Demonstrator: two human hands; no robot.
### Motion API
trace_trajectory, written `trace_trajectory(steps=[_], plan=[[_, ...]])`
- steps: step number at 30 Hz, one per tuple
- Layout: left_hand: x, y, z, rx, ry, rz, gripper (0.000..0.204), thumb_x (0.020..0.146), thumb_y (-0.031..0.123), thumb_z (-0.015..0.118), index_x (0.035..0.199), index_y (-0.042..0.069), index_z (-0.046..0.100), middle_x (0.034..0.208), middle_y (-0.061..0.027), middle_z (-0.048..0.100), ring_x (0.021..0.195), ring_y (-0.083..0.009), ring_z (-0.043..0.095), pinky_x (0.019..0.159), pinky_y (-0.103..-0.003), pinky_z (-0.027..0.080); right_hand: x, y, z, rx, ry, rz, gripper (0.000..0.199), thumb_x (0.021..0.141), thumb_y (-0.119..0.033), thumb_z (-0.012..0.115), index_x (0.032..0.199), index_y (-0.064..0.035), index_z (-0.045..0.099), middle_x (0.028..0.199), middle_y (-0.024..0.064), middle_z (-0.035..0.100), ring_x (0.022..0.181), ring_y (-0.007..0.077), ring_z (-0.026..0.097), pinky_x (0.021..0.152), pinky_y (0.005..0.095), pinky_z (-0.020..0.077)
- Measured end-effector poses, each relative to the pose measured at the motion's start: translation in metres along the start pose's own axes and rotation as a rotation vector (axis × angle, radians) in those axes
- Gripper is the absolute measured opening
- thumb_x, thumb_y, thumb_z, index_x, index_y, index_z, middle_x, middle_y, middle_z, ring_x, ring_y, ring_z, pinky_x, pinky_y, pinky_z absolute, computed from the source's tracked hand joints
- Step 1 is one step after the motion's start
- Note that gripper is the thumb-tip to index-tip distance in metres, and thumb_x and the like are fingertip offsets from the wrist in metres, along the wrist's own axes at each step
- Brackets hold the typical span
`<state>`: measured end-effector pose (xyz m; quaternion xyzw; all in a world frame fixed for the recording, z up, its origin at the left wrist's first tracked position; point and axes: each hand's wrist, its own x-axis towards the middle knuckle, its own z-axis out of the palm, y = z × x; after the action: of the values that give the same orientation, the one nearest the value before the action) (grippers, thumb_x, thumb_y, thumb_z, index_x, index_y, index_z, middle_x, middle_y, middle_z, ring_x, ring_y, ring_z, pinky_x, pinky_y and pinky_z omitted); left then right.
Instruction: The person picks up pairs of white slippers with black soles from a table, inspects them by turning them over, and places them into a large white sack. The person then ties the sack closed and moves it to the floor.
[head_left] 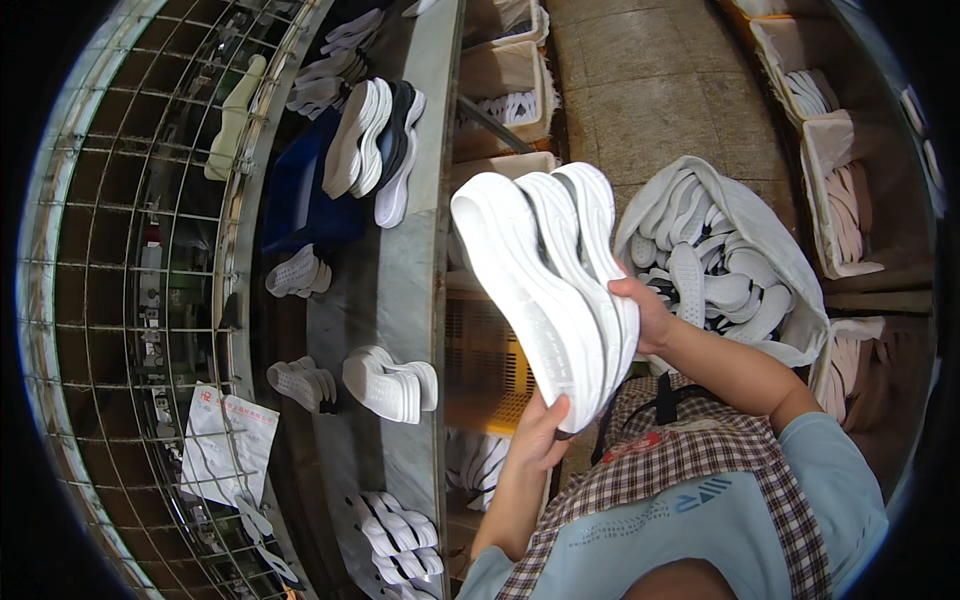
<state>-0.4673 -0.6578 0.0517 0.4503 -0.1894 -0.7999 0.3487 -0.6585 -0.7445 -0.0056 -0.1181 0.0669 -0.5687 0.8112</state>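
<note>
To the right of the metal bench (400, 290), the lower end of the white sole stack (557, 298) is gripped by the left hand (539, 437), its long axis slanted from upper left to lower right. The stack's right flank is grasped by the right hand (647, 316), nearer the pale sack (772, 216) of loose soles (735, 287).

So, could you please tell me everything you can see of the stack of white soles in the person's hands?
The stack of white soles shows at least three thick pieces laid together, with wavy sidewalls, foam- or rubber-like in look. It is held in the air, right of the grey bench in view, slanting from upper left to lower right. The left hand holds the lower end; the right hand holds the right side. Brightness washes out finer detail.
</note>
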Motion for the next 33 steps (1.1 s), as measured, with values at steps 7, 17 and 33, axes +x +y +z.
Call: trace_trajectory(steps=[7, 17, 33], plan=[[0.068, 0.025, 0.051, 0.519, 0.114, 0.29, 0.051, 0.093, 0.02, 0.051, 0.131, -0.004, 0.029, 0.121, -0.0161, 0.05, 0.107, -0.0227, 0.052, 0.089, -0.033, 0.044, -0.062, -0.026, -0.012, -0.002, 0.205, 0.172, 0.057, 0.084, -0.026, 0.047, 0.135, -0.0071, 0.032, 0.128, 0.0152, 0.046, 0.116, 0.0252, 0.049, 0.1, 0.037, 0.0382], [0.118, -0.018, 0.059, 0.139, -0.083, -0.387, 0.047, 0.092, 0.036, 0.05, 0.12, -0.002, 0.049, 0.105, -0.0129, 0.061, 0.09, -0.0189, 0.063, 0.071, -0.03, 0.055, -0.117, -0.056, -0.035, -0.065, 0.464, 0.552, 0.08, 0.082, -0.065, 0.026, 0.14, -0.01, 0.025, 0.139, 0.0221, 0.028, 0.122, 0.0446, 0.034, 0.095, 0.0633, 0.0276], [0.12, -0.037, 0.06, 0.024, -0.275, -0.508, 0.034, 0.094, 0.019, 0.045, 0.117, -0.005, 0.05, 0.106, -0.0186, 0.061, 0.087, -0.023, 0.065, 0.068, -0.033, 0.058, -0.131, -0.059, -0.031, -0.073, 0.59, 0.585, 0.077, 0.083, -0.064, 0.024, 0.137, -0.0083, 0.03, 0.133, 0.0239, 0.032, 0.12, 0.0452, 0.035, 0.094, 0.0624, 0.0292]])
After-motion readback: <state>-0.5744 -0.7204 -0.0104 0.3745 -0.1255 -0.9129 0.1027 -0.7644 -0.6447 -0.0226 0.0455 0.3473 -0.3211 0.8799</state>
